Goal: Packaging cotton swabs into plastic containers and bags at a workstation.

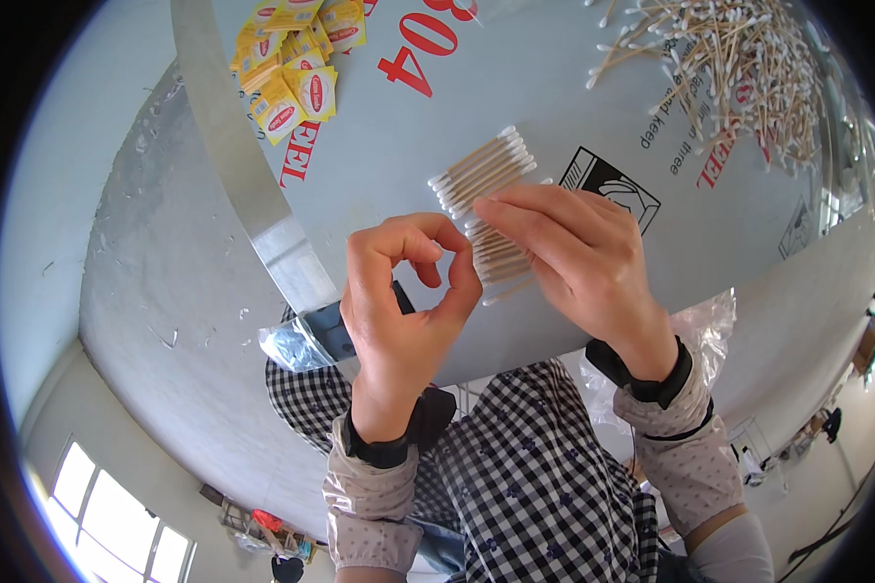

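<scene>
Cotton swabs [489,170] lie side by side in a slanting row on the table in front of me, white tips at both ends. My right hand [578,238] reaches over the row, its thumb and fingertips pinched on a cotton swab, and covers part of the row. Beside the row's left ends is my left hand [408,277], thumb and index finger closed into a ring. Anything between those two fingertips is too small or hidden to make out. One swab [508,292] lies at the near end of the row, slightly askew.
Loose swabs form a large heap [739,73] at the far right of the grey printed table [389,175]. Small yellow packets [297,73] are piled at the far left. A metal strip [233,175] edges the table's left side. Clear plastic [705,330] lies by my right wrist.
</scene>
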`<control>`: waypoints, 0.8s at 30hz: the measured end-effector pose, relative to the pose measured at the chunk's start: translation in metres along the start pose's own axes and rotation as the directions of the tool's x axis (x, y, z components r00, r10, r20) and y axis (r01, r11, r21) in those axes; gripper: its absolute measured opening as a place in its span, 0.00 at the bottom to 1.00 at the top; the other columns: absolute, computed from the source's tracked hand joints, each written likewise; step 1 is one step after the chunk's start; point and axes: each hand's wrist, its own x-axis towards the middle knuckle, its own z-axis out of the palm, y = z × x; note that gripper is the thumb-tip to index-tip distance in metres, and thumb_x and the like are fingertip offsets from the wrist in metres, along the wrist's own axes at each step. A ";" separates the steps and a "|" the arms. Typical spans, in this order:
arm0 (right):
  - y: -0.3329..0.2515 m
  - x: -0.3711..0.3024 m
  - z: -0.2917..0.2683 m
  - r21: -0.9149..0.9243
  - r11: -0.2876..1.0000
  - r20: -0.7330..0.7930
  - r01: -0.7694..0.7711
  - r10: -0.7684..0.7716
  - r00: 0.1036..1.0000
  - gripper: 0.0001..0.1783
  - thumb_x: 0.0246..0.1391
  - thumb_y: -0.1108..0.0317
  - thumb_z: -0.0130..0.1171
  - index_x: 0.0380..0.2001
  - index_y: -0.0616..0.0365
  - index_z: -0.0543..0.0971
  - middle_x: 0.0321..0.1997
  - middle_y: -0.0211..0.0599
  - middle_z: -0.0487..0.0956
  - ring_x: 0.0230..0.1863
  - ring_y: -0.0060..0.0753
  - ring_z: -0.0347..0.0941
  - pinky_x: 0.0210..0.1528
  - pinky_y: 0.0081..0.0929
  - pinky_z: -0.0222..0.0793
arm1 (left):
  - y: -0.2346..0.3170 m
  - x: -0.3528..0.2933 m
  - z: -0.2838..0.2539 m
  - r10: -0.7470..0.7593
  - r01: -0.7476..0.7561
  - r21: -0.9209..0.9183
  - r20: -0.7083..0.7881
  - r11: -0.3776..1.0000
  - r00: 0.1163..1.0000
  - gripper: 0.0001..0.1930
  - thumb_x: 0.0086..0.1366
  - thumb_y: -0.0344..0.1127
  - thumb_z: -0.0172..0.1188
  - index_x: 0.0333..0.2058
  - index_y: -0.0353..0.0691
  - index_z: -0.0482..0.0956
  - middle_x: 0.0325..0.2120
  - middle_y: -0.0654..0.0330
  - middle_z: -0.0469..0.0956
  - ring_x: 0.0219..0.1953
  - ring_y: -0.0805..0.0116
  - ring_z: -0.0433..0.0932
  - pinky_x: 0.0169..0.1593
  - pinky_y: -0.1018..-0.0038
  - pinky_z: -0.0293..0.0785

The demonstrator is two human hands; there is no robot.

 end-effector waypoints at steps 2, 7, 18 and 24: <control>0.001 -0.001 -0.006 0.004 1.000 0.003 -0.003 0.003 1.000 0.23 0.36 0.80 0.60 0.42 0.59 0.81 0.40 0.34 0.80 0.29 0.34 0.78 0.30 0.26 0.73 | 0.003 -0.001 0.001 0.003 -0.003 -0.018 0.022 1.000 1.000 0.21 0.49 0.16 0.66 0.36 0.40 0.66 0.31 0.61 0.81 0.23 0.77 0.70 0.33 0.82 0.70; 0.005 -0.014 -0.045 0.036 0.961 -0.204 -0.273 0.274 0.940 0.15 0.50 0.85 0.57 0.40 0.62 0.83 0.37 0.38 0.83 0.28 0.25 0.77 0.26 0.19 0.69 | 0.003 0.009 0.001 0.025 -0.038 0.124 0.101 0.992 0.995 0.12 0.49 0.22 0.70 0.31 0.38 0.76 0.30 0.61 0.75 0.29 0.67 0.71 0.30 0.72 0.68; -0.005 -0.175 -0.115 0.298 0.681 -0.366 -0.668 0.728 0.579 0.11 0.64 0.77 0.50 0.44 0.66 0.80 0.40 0.39 0.82 0.19 0.11 0.65 0.19 0.11 0.55 | -0.004 0.014 0.012 0.037 -0.092 0.256 0.214 0.962 0.976 0.10 0.49 0.26 0.71 0.26 0.39 0.76 0.29 0.62 0.71 0.32 0.62 0.71 0.33 0.68 0.69; 0.034 -0.265 -0.123 0.643 0.261 -0.318 -0.720 0.946 0.059 0.15 0.67 0.67 0.50 0.50 0.62 0.78 0.43 0.39 0.82 0.18 0.11 0.62 0.20 0.12 0.56 | -0.001 0.019 0.013 0.002 -0.082 0.297 0.259 0.951 0.966 0.09 0.51 0.25 0.69 0.28 0.37 0.76 0.30 0.60 0.72 0.33 0.59 0.72 0.36 0.68 0.70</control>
